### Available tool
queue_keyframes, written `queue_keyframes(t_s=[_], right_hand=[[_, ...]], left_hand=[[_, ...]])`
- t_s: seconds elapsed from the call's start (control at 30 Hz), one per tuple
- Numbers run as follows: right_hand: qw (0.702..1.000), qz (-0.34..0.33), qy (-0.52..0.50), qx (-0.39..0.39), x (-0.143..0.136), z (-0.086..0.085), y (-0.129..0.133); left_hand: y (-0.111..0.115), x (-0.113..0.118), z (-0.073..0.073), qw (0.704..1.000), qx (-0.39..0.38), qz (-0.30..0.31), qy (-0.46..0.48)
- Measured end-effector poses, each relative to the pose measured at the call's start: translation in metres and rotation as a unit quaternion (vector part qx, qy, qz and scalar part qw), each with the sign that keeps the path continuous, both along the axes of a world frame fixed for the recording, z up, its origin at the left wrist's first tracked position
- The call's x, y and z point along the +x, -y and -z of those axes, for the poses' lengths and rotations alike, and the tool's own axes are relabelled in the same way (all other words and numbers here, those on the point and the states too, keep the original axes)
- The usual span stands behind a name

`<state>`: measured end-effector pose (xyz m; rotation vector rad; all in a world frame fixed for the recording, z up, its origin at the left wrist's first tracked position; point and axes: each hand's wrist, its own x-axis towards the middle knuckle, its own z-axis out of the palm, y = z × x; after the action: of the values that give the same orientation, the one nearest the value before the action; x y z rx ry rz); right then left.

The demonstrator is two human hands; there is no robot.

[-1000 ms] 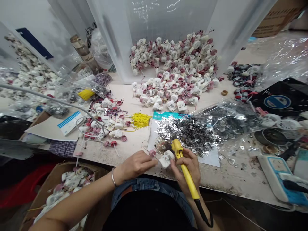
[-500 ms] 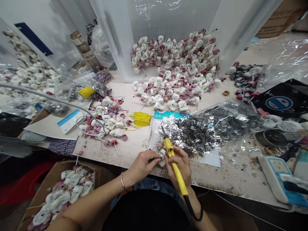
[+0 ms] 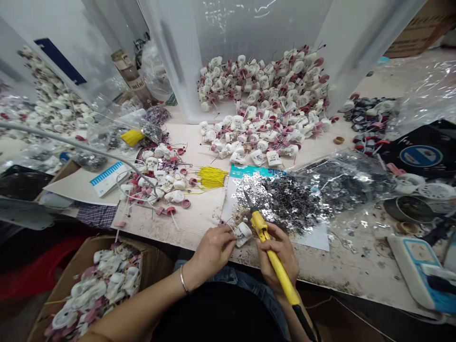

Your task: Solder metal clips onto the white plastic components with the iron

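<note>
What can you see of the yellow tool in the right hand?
The yellow tool is long, slim and plastic-looking, with a bulkier front section, a dark, narrow tip and a black cord at its rear. It slants forward and to the left, gripped around the middle by the right hand. Its tip appears over the small metallic pieces; whether it touches them, I cannot tell.

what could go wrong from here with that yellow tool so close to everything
The yellow tool in the right hand looks like a soldering iron. If its tip is hot, it might burn the left hand, working close by.

The tip points over the loose metal pieces, so a dip could scatter some.

The white part seems held only near its edge by the left fingertips, so it could slip or twist.
</note>
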<state>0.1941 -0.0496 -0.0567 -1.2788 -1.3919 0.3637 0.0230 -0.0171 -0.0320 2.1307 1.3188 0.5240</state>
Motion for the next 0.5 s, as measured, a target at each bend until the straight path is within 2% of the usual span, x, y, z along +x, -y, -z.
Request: queue_keyframes(t_s=[0.1, 0.2, 0.27, 0.37, 0.5], right_hand=[[0.999, -0.02, 0.002, 0.035, 0.011, 0.001, 0.011], [0.993, -0.052, 0.09, 0.052, 0.029, -0.008, 0.032], [0.992, -0.065, 0.098, 0.037, 0.041, -0.018, 0.05], [0.991, -0.089, 0.093, -0.033, 0.055, -0.033, 0.071], [0.984, -0.121, 0.125, -0.037, 0.059, -0.041, 0.075]], left_hand=[[-0.01, 0.005, 0.004, 0.999, 0.037, -0.01, 0.018], [-0.018, 0.006, 0.0, 1.0, 0.008, 0.018, -0.003], [-0.021, 0.005, -0.004, 0.999, -0.028, 0.027, -0.019], [-0.024, 0.004, -0.008, 0.998, -0.06, 0.022, -0.026], [-0.026, 0.007, -0.01, 0.997, -0.076, 0.01, -0.031]])
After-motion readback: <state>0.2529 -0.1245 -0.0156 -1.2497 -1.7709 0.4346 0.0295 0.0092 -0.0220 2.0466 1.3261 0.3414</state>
